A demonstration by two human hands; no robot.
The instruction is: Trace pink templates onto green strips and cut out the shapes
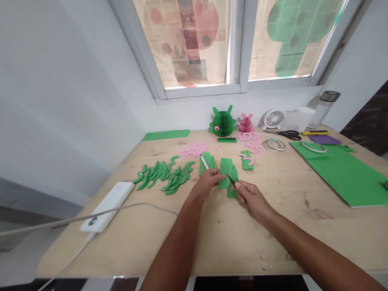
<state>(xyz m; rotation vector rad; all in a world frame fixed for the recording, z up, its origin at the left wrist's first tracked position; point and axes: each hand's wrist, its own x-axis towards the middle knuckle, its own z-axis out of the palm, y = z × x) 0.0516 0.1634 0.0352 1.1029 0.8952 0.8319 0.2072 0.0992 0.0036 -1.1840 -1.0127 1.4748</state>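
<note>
Between the thumb and fingers of my left hand (pixel 209 182) is a green paper piece (pixel 226 163) with a curved outline on it, held just above the table. My right hand (pixel 250 198) is closed round a pair of small scissors, its handles hidden by the fingers. The dark scissor blades (pixel 232 180) reach left to the paper's edge. Under the blades lies more green paper (pixel 232 193). Beyond my left hand, a white pen-like stick (pixel 204 162) rests on green paper pieces (pixel 211 160).
Curved green cutouts (pixel 154 173) lie in piles at left, near a white power bank (pixel 107 206) with a cable crossing. Pink cutouts (pixel 194 150) and a green paper figure (pixel 223 122) are farther back. Black scissors (pixel 289 134), tape rolls (pixel 274 144) and green sheets (pixel 345 173) lie right.
</note>
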